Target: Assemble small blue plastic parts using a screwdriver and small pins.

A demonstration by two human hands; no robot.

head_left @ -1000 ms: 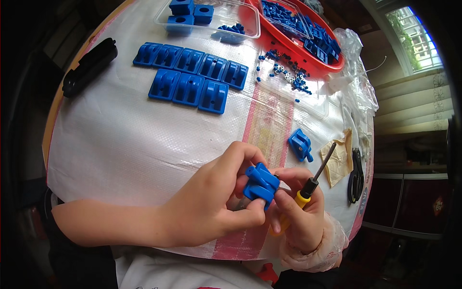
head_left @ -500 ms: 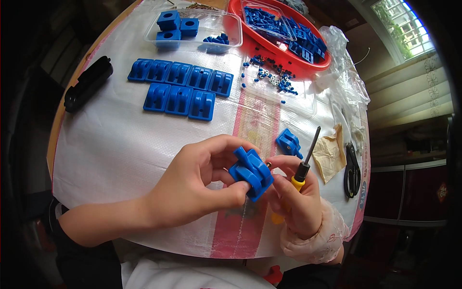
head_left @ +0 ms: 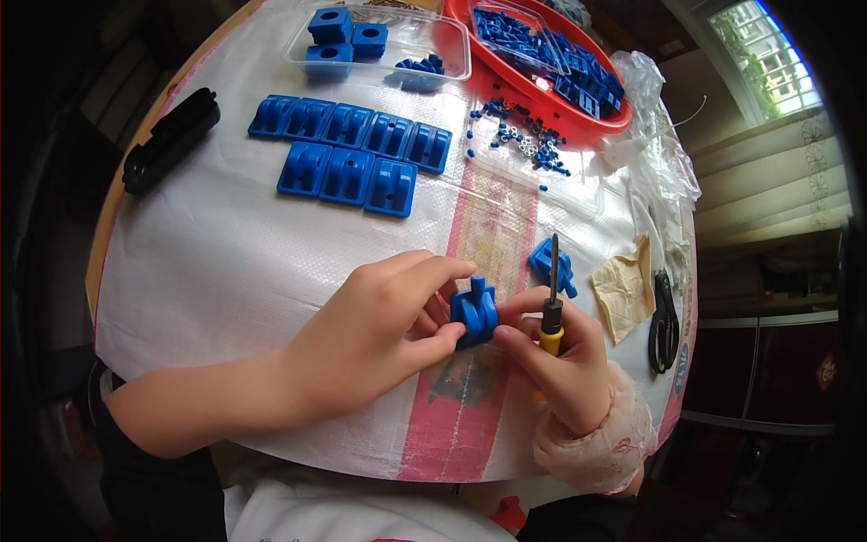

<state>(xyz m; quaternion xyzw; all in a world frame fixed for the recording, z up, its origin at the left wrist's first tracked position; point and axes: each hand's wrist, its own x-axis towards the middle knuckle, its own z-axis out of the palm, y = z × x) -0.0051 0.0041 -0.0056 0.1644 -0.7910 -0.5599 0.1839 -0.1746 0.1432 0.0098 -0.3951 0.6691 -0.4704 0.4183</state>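
Between both hands, above the table, is a blue plastic bracket with rounded lugs on a flat base and a small tab pointing up. My left hand pinches it from the left, thumb at its near lower side. On the other side, the thumb and forefinger of my right hand touch the bracket's right edge. That same hand keeps a screwdriver with a yellow handle in its grip, the dark shaft pointing up and away. Any screw at the right fingertips is hidden. Just beyond the right hand lies another blue bracket.
Two rows of blue brackets lie at the back left, by a black case. Behind are a clear tub with blue blocks and a red basin of blue parts. Small fasteners lie scattered. Black-handled scissors rest right.
The bracket has turned so its tab points up, and it sits slightly farther right. The brass-coloured screw seen at my right fingertips is now out of sight. The screwdriver shaft stands more upright.
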